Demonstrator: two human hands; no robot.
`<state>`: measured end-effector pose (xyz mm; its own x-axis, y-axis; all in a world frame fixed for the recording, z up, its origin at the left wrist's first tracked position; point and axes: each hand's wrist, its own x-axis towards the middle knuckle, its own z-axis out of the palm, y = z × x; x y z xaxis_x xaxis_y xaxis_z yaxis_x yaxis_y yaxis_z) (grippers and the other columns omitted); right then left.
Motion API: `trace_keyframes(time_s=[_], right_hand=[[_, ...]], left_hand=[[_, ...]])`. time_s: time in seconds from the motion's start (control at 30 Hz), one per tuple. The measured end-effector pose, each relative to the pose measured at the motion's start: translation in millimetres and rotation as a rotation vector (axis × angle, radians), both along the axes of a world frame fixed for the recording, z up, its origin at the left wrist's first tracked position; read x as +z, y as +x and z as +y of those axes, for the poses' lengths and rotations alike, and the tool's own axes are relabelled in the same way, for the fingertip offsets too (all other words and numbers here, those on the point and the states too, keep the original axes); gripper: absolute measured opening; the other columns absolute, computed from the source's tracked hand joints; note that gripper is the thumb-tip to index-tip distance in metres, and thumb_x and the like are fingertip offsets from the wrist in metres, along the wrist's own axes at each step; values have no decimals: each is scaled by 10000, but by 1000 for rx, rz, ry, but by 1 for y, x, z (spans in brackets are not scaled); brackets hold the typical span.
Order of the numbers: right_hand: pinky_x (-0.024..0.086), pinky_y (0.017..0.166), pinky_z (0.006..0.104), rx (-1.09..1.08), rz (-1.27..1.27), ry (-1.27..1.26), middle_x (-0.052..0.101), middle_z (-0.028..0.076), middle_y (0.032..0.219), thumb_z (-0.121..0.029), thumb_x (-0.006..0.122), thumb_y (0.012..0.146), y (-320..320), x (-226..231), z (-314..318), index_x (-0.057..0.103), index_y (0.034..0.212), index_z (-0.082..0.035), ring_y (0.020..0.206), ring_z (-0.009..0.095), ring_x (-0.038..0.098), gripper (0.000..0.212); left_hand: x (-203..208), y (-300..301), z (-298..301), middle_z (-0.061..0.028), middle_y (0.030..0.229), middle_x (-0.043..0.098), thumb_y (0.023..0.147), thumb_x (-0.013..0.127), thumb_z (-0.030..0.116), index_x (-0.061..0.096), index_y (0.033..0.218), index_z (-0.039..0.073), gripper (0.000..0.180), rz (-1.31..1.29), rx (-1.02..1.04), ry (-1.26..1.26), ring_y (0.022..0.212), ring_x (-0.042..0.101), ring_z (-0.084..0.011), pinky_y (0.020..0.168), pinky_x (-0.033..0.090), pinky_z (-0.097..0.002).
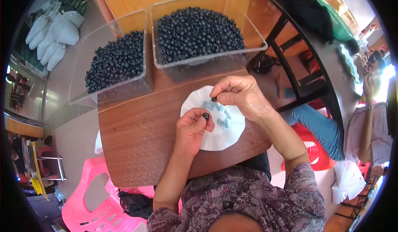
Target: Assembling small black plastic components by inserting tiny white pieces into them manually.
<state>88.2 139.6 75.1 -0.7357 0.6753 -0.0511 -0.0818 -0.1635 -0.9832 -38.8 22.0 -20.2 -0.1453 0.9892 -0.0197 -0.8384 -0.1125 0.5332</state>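
My left hand (191,129) pinches a small black bead (205,116) between thumb and fingers, its hole facing up. My right hand (240,95) holds another small dark bead (214,99) at its fingertips, just above and to the right of the left hand. Both hands hover over a white scalloped paper plate (226,134) with a pale blue pattern, lying on a dark wooden table (137,136). The two beads are close but apart.
Two clear plastic bins of black beads stand at the table's far side: the left bin (114,62) and the fuller right bin (197,33). A pink plastic chair (95,203) is at lower left, white sacks (54,35) at upper left. Another person (369,120) sits at right.
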Motion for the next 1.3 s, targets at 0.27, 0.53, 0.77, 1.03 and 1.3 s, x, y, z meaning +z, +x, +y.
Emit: trace_keyframes(time_s=[0.27, 0.53, 0.77, 1.03, 1.3], right_hand=[[477, 724, 231, 9, -112, 243, 605, 26, 853, 127, 606, 742, 23, -12, -29, 635, 870, 13, 812, 101, 574, 174], [470, 687, 264, 9, -159, 659, 607, 47, 818, 95, 658, 690, 27, -13, -40, 635, 842, 0, 772, 151, 576, 180], [473, 644, 320, 2, -148, 895, 605, 66, 752, 86, 668, 628, 26, -11, -39, 616, 784, -13, 747, 246, 572, 193], [475, 637, 318, 19, -165, 864, 604, 63, 743, 96, 669, 623, 28, -12, -38, 622, 783, -18, 745, 228, 570, 202], [477, 645, 301, -17, -174, 860, 604, 45, 751, 82, 668, 654, 30, -13, -38, 626, 784, -21, 753, 204, 576, 172]], left_hand=[[15, 13, -14, -94, 804, 607, 826, 627, 65, 577, 965, -47, 185, 58, 6, -35, 695, 554, -158, 652, 446, -255], [15, 22, -23, -109, 813, 628, 800, 643, 28, 589, 969, -68, 201, 64, 31, -91, 696, 578, -165, 639, 462, -262], [14, 27, -25, -114, 837, 647, 789, 660, 17, 598, 966, -70, 207, 175, 96, -114, 716, 607, -147, 630, 473, -234], [17, 34, -27, -108, 859, 650, 791, 664, 21, 596, 974, -63, 213, 288, 164, -158, 730, 609, -133, 641, 471, -228], [20, 40, -24, -95, 863, 651, 801, 652, 22, 596, 977, -57, 201, 320, 203, -187, 740, 601, -122, 655, 468, -223]])
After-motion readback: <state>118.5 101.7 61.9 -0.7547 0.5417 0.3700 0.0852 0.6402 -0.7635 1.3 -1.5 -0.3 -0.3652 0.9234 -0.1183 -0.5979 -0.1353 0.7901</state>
